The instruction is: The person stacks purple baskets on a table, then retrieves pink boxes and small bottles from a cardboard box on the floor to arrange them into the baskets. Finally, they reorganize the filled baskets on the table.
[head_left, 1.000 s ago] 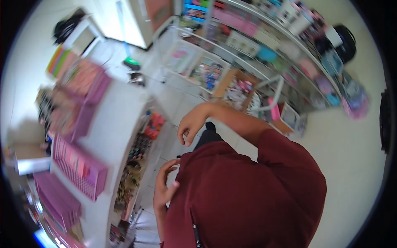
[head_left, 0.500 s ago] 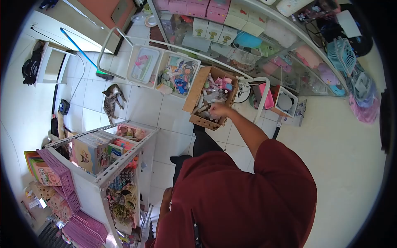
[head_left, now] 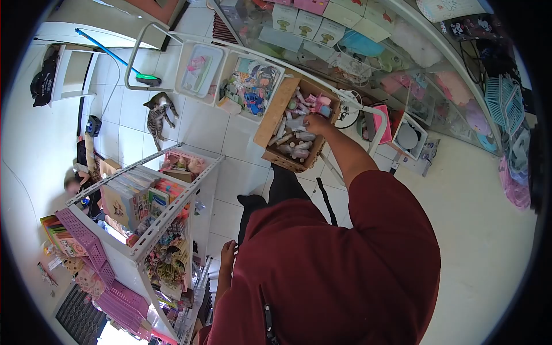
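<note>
An open cardboard box (head_left: 266,127) holds small bottles, tubes and pink items. My right hand (head_left: 316,124) reaches into it, fingers closed downward among the bottles; what they hold, if anything, is hidden. Low at my left side hangs my left hand (head_left: 228,253), near the dark trouser leg, its fingers partly hidden. Left of the box, a white bin (head_left: 230,61) contains colourful printed packets, and beside that a bin holds a clear tray (head_left: 202,72) with a pink item.
A cat (head_left: 158,119) lies on the tiled floor near a green broom (head_left: 148,79). A metal-framed shelf (head_left: 138,247) with books stands at left, a person (head_left: 80,181) behind it. The glass display case (head_left: 368,63) runs along the top right.
My right hand has moved up and toward the middle of the box, uncovering bottles below it. The view has shifted slightly, and a person now shows behind the shelf.
</note>
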Motion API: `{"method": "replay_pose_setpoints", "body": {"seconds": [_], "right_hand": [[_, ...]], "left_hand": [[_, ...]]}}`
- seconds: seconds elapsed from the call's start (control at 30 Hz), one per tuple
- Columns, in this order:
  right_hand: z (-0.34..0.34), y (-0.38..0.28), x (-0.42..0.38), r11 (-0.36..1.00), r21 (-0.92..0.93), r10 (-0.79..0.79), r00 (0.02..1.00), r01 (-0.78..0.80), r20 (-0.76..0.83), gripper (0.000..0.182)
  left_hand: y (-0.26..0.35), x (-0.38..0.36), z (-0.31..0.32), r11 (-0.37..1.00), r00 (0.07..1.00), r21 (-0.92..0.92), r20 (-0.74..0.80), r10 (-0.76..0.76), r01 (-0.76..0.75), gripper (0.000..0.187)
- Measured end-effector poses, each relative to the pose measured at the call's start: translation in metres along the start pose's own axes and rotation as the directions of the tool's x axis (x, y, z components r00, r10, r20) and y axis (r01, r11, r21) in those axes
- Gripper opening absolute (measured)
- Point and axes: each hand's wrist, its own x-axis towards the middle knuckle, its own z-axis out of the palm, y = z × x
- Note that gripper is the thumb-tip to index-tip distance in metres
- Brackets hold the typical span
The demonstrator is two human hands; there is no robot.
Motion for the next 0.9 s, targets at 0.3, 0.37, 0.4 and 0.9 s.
{"method": "replay_pose_setpoints", "body": {"seconds": [0.3,0.37,0.4,0.9], "right_hand": [[0.047,-0.055,-0.045,0.954,-0.293,-0.03,0.994,0.06,0.107,0.04],[0.043,-0.058,-0.045,0.985,-0.162,-0.057,0.998,0.056,-0.002,0.034],[0.038,-0.058,-0.044,0.986,-0.16,-0.055,0.998,0.054,0.0,0.034],[-0.032,-0.024,0.037,0.497,-0.865,-0.214,0.976,0.072,-0.041,0.016]], "left_hand": [[-0.024,0.011,0.0,0.999,0.999,0.018,0.007,0.051,-0.051,0.053],[-0.028,0.006,0.002,0.999,1.0,-0.029,-0.011,0.028,-0.028,0.052],[-0.038,0.007,0.0,0.999,1.0,-0.026,-0.011,0.026,-0.026,0.052],[-0.042,-0.021,0.004,0.995,0.995,0.011,-0.02,-0.095,0.095,0.051]]}}
